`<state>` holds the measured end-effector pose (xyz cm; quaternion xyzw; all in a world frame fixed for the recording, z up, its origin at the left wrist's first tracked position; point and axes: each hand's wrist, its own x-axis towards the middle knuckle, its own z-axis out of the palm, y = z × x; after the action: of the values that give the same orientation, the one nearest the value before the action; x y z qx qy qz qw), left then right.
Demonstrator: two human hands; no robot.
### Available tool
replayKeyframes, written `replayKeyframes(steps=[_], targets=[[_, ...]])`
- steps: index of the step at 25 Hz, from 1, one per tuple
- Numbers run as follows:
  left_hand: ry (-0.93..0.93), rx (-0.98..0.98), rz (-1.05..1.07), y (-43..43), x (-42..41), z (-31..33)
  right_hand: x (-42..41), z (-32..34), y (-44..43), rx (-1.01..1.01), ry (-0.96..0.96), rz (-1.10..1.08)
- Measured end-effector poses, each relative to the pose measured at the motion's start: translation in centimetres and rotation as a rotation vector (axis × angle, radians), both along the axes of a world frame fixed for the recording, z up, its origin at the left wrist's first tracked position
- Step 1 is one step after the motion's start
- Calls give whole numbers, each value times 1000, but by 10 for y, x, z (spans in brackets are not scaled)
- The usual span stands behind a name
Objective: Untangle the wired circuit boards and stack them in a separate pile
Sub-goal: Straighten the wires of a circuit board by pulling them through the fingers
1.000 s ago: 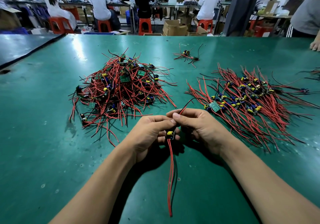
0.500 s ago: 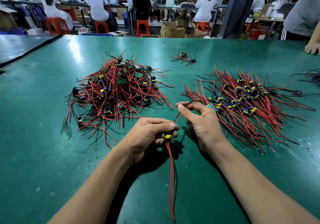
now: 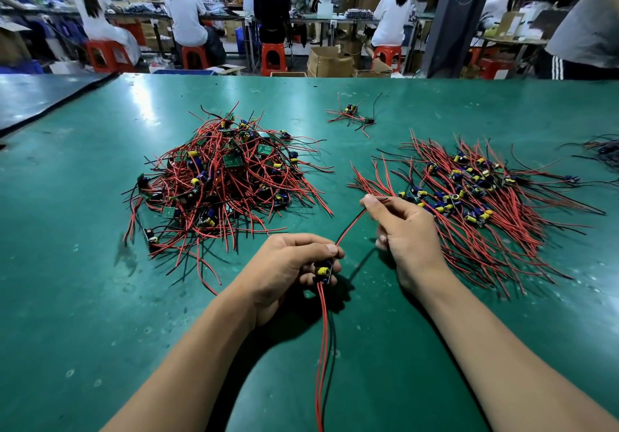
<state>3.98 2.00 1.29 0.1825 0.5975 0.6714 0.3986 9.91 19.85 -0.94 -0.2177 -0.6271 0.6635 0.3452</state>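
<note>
No legible text, label, brand, number or sign is being shown anywhere in the view. Markings on the boards (image 3: 232, 160) in the tangled pile are being rendered too small to be read. Faces of the cartons (image 3: 330, 61) beyond the table are being seen without readable print.

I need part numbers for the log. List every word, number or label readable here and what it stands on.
None can be read.
Held circuit board in the left hand: any markings too small.
Green boards in the tangled pile: print blurred.
Sorted pile: component markings too small.
Cardboard boxes beyond the table: no legible print.
</note>
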Motion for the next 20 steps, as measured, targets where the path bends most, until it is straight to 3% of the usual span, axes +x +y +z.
replayKeyframes(steps=[4, 8, 14, 20], targets=[[-37, 35, 44, 2, -1, -1, 2, 8, -25, -398, 44, 292], [-64, 86, 56, 4, -1, -3, 3, 8, -44, -357, -113, 530], [-83, 73, 69, 5, -1, -1, 2, 5, -35, -183, -157, 397], [58, -3, 27, 5, 1, -2, 0, 4, -15, -108, -165, 131]])
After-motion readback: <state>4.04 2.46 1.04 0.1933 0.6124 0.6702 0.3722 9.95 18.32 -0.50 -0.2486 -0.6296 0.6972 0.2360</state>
